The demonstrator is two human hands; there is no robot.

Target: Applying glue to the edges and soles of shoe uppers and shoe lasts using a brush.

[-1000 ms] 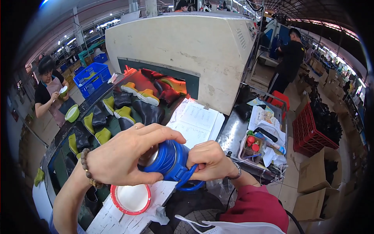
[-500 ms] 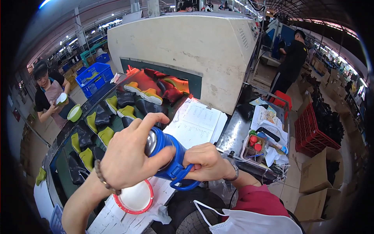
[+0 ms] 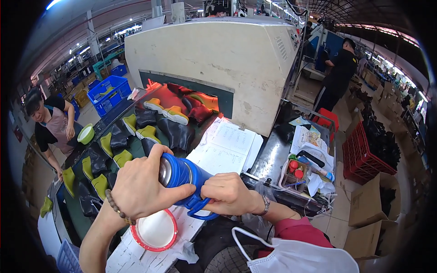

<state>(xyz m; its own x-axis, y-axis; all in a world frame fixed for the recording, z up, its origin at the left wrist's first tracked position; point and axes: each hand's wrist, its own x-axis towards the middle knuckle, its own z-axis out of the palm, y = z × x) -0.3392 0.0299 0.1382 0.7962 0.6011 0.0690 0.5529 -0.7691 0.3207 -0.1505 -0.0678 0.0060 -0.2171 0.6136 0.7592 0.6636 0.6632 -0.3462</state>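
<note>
Tilted in front of me is a blue insulated bottle (image 3: 190, 170) with a bare metal end and a blue carrying loop. My left hand (image 3: 139, 189) wraps around its metal end, thumb lying along the side. My right hand (image 3: 230, 193) is closed on the other end, by the loop; the fingers' exact hold is partly hidden. Below the bottle, a red-rimmed tub (image 3: 154, 249) of white material stands on the white worktop (image 3: 132, 261). Past my left hand, black shoe uppers (image 3: 174, 133) and yellow-green soles (image 3: 122, 158) lie on a dark green belt.
The belt enters a large cream machine (image 3: 195, 50) with a red-lit opening. An open notebook (image 3: 230, 143) lies ahead. On the right are a cluttered metal table (image 3: 268, 157), a red crate (image 3: 359, 152) and cartons (image 3: 375, 198). A co-worker (image 3: 57, 123) stands left, another person (image 3: 341, 68) back right.
Both hands and the bottle have shifted slightly left, and my left fingers have come down around the metal end. The co-worker at left has leaned in and now reaches to a sole on the belt.
</note>
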